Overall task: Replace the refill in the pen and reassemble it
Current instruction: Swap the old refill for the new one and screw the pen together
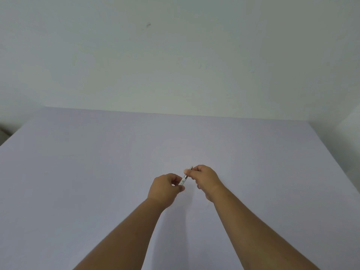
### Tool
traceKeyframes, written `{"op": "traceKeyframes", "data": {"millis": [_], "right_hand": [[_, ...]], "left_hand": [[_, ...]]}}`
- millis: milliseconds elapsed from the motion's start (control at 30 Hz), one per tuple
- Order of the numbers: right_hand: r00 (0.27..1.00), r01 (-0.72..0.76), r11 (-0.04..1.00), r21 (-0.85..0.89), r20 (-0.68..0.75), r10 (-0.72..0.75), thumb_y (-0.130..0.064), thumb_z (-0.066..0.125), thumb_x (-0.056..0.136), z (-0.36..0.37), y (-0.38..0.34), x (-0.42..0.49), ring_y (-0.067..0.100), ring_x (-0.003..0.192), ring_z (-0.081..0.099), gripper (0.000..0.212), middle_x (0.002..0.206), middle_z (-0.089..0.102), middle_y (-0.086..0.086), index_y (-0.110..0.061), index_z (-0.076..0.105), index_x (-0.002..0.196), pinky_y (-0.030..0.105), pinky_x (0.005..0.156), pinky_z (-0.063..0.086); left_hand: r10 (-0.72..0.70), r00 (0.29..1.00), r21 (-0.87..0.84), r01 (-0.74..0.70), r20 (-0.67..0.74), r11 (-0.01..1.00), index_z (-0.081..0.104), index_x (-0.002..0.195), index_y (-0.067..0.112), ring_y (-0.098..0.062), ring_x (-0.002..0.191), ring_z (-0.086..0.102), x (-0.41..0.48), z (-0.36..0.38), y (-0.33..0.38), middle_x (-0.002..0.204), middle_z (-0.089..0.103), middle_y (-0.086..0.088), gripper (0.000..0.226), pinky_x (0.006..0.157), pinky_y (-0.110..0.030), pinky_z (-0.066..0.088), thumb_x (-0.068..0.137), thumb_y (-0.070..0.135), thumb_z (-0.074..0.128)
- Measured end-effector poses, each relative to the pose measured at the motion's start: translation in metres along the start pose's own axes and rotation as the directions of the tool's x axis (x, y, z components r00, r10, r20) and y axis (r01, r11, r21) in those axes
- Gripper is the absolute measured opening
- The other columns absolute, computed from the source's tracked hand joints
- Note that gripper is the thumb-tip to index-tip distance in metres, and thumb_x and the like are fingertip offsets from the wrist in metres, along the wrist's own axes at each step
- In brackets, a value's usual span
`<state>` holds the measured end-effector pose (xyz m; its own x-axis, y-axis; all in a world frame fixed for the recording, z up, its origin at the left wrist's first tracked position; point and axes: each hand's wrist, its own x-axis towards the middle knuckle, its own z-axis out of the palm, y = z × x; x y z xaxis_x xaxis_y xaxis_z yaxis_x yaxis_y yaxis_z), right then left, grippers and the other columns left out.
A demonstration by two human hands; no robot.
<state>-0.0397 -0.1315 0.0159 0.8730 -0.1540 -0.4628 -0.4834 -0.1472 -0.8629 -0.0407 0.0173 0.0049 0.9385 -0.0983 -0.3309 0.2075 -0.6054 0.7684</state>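
Observation:
A small white pen (183, 181) with a silver band and a metal tip is held between both hands above the table (97, 172). My left hand (165, 189) grips the white barrel at its lower end. My right hand (204, 178) pinches the tip end, whose metal point sticks out past the fingers at the top. The pen slants up to the right. Most of the pen is hidden inside the two fists. No separate refill shows.
The pale lilac table fills the lower half of the view, its far edge against a whitish wall (175, 55). Its left edge runs diagonally at the far left. A dark object (3, 131) peeks in beyond that edge.

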Motion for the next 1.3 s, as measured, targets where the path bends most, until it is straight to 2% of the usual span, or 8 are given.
{"op": "traceKeyframes", "data": {"millis": [300,467,600,733,867,1000,1167,1300], "right_hand": [[0.998,-0.049,0.998,-0.038,-0.052,0.047,-0.049,0.071,0.075,0.002,0.000,-0.001,0.011,0.054,0.038,0.039,0.062,0.046,-0.006,-0.020,0.049,0.062,0.024,0.057,0.033],[0.999,0.008,0.997,0.076,0.031,-0.010,-0.035,0.068,0.082,0.000,0.000,-0.005,0.008,0.059,0.043,0.018,0.077,0.060,-0.003,-0.020,0.066,0.072,0.023,0.062,0.036],[0.999,-0.023,0.999,-0.043,-0.041,0.021,-0.046,0.070,0.078,0.000,0.000,-0.005,0.012,0.055,0.038,0.040,0.064,0.047,-0.004,-0.018,0.047,0.060,0.025,0.059,0.033],[0.998,0.038,0.993,0.115,0.053,-0.044,-0.026,0.066,0.085,-0.003,-0.001,-0.006,0.004,0.067,0.049,0.008,0.078,0.062,-0.009,-0.021,0.068,0.080,0.020,0.067,0.039],[0.999,-0.036,0.999,0.003,-0.008,0.036,-0.039,0.072,0.078,-0.005,0.000,-0.004,0.010,0.057,0.041,0.032,0.071,0.054,-0.004,-0.014,0.054,0.069,0.024,0.062,0.037],[0.997,0.000,0.988,0.153,0.079,-0.012,-0.022,0.066,0.085,-0.007,-0.001,-0.003,0.012,0.068,0.047,0.006,0.083,0.061,-0.002,-0.018,0.069,0.081,0.025,0.067,0.041],[0.998,-0.044,0.998,0.046,0.035,0.042,-0.038,0.069,0.081,-0.008,-0.002,-0.004,0.010,0.066,0.047,0.022,0.080,0.061,-0.004,-0.017,0.064,0.079,0.022,0.062,0.038],[0.995,0.008,0.994,0.106,0.100,-0.018,-0.022,0.065,0.085,-0.010,-0.003,-0.006,0.011,0.070,0.048,0.005,0.086,0.064,-0.003,-0.021,0.069,0.082,0.022,0.065,0.039]], "left_hand": [[0.012,1.000,0.052,-0.013,0.012,0.999,0.068,0.087,0.025,-0.008,0.071,0.056,-0.002,-0.003,0.004,0.083,0.062,0.012,0.009,0.057,-0.017,0.041,0.078,0.023,0.071],[-0.011,1.000,0.018,0.010,0.028,1.000,0.067,0.084,0.024,-0.009,0.060,0.055,0.000,-0.003,0.007,0.081,0.062,0.009,0.010,0.055,-0.022,0.046,0.076,0.021,0.073],[-0.006,0.999,0.018,0.005,0.052,1.000,0.065,0.081,0.025,-0.009,0.060,0.055,-0.001,-0.001,0.008,0.078,0.061,0.010,0.010,0.053,-0.022,0.045,0.076,0.022,0.073],[-0.024,0.998,0.012,0.024,0.053,1.000,0.066,0.082,0.024,-0.009,0.056,0.054,0.000,-0.003,0.009,0.075,0.060,0.010,0.011,0.050,-0.021,0.042,0.075,0.022,0.074],[-0.029,0.996,0.023,0.027,0.084,0.999,0.065,0.080,0.026,-0.009,0.058,0.055,-0.001,-0.001,0.011,0.078,0.063,0.008,0.010,0.051,-0.022,0.044,0.075,0.023,0.073],[-0.042,0.997,0.023,0.041,0.071,0.999,0.065,0.080,0.027,-0.010,0.063,0.057,0.002,-0.004,0.013,0.075,0.062,0.009,0.011,0.053,-0.024,0.047,0.075,0.023,0.074],[-0.035,0.996,0.025,0.033,0.079,0.999,0.065,0.081,0.026,-0.009,0.063,0.057,0.001,-0.003,0.014,0.076,0.062,0.009,0.011,0.052,-0.023,0.047,0.074,0.023,0.074],[-0.029,0.997,0.022,0.028,0.069,0.999,0.063,0.076,0.028,-0.010,0.062,0.056,0.001,-0.002,0.015,0.074,0.061,0.010,0.013,0.053,-0.024,0.047,0.074,0.022,0.074]]}}
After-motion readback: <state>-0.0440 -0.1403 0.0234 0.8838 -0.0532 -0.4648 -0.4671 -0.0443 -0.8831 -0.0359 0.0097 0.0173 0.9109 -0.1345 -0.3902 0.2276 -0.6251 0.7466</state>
